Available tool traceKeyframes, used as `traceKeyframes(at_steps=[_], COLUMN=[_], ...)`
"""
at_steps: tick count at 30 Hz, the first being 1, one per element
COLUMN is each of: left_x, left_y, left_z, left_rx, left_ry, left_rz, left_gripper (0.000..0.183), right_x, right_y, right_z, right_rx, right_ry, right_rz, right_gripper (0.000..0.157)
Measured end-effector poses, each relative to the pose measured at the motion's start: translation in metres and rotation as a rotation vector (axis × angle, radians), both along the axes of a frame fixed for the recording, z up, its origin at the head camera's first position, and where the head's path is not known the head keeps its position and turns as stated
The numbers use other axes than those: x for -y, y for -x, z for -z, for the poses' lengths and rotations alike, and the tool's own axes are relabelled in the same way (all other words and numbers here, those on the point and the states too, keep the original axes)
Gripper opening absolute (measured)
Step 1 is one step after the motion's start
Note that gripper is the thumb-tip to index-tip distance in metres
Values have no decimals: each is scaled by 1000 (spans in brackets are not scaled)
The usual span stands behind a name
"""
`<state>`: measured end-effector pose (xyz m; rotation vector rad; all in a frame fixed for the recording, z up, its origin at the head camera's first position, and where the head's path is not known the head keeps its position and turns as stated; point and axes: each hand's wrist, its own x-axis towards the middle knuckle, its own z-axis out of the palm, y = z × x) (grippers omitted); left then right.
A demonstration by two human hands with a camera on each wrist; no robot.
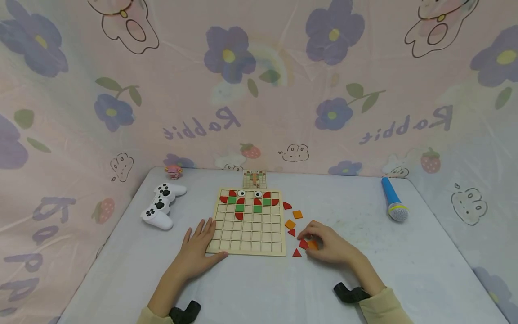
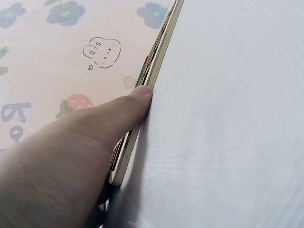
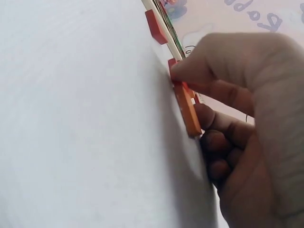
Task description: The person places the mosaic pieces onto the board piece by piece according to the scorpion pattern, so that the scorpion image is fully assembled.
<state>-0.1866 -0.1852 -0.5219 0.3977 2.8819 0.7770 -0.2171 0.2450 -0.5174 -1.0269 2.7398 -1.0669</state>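
A square wooden grid board (image 1: 248,234) lies mid-table, its upper rows holding red quarter-round pieces, green squares and two eye pieces (image 1: 241,193). At its lower left corner, my left hand (image 1: 196,254) rests with fingers spread. The thumb (image 2: 137,97) lies against the board's near edge in the left wrist view. Right of the board, my right hand (image 1: 329,243) pinches a red piece (image 1: 303,244) between thumb and curled fingers. An orange piece (image 3: 187,111) sits right beside that red one, partly under the hand. Some right fingertips are hidden in the head view.
Loose red triangles (image 1: 296,253) and orange squares (image 1: 297,214) lie along the board's right side. Behind the board is a small pattern card (image 1: 255,179). A white game controller (image 1: 162,207) and pink figurine (image 1: 174,171) are at left, a blue toy microphone (image 1: 393,200) at right.
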Motion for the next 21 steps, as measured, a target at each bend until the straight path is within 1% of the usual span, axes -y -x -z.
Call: traceKeyframes(at_steps=[2,6,10,14,21], left_x=[0,0,0,0,-1], left_y=[-1,-2,-3,-3,-3], left_z=[0,-3,-5,-5,-3], left_rx=[-6,-23,-22,-22,-32], left_ry=[-2,-9,-11,-10,-24], left_rz=[-1,-1,-1,-3,-7], left_gripper=[107,106,105,105,105], right_x=[0,2,4,4,3], right_y=[0,0,-1,-1,-1], right_z=[0,-2,-3,-4,-2], right_rx=[12,23,26,31,41], right_ry=[-14,-38,-50,-60,-52], right_rz=[11,57,91,94,74], right_gripper=[30,21,21,21,19])
